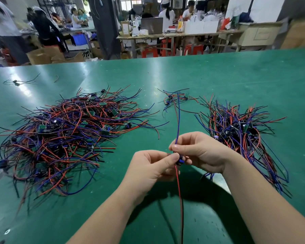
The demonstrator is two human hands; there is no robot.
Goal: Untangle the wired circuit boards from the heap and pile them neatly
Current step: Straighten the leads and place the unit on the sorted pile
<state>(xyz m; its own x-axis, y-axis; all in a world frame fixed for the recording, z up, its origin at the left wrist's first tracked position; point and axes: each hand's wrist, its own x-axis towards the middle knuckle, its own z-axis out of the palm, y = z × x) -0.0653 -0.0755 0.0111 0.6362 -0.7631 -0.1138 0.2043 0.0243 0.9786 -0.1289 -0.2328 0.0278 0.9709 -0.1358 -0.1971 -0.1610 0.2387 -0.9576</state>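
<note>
A big tangled heap (65,138) of small green circuit boards with red, blue and black wires covers the left of the green table (201,76). On the right lies a tidier pile (241,136) of the same boards. Between them, above the table, I hold one wired board (180,160). My left hand (153,171) pinches it from the left, and my right hand (199,152) pinches its blue wires, which run upward. A red and a black wire hang down from the board.
A small cluster of two or three wired boards (176,99) lies beyond my hands. One stray board with wires (18,81) sits at the far left. Past the table's far edge are workbenches, red stools, cardboard boxes and several people.
</note>
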